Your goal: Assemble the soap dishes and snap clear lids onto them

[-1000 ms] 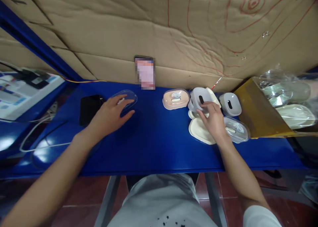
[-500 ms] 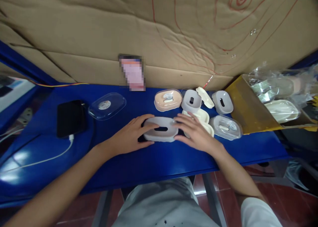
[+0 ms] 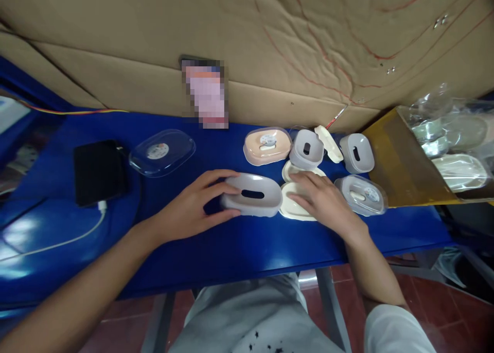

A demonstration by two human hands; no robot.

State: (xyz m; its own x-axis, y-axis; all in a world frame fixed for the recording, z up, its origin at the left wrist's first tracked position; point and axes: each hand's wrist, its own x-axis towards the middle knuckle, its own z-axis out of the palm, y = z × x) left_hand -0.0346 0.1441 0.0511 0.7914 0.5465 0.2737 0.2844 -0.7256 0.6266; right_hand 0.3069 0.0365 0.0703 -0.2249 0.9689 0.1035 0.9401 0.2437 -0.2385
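Observation:
A grey oval soap dish point(image 3: 252, 209) with a slot in its floor stands on the blue table in front of me. My left hand point(image 3: 200, 204) has its thumb and fingers around the dish's left end. To the right, my right hand point(image 3: 322, 201) is over two cream oval trays, its fingers apart. The fingertips reach the nearer cream tray point(image 3: 295, 209) and partly hide it; whether they press on it I cannot tell. Behind it lies the farther cream tray point(image 3: 290, 171), partly covered by the same hand.
Beyond the hands stand a peach soap box point(image 3: 267, 146) under a clear lid, two grey dishes and a lidded grey box point(image 3: 360, 194). A clear lid point(image 3: 162, 153), a black device point(image 3: 99, 173) with a white cable and a phone point(image 3: 206, 93) are leftward. An open carton point(image 3: 417, 180) is right.
My right hand has left the right end of the grey dish and moved right, over the cream trays. My left hand remains at the dish's left end. The camera view has shifted slightly.

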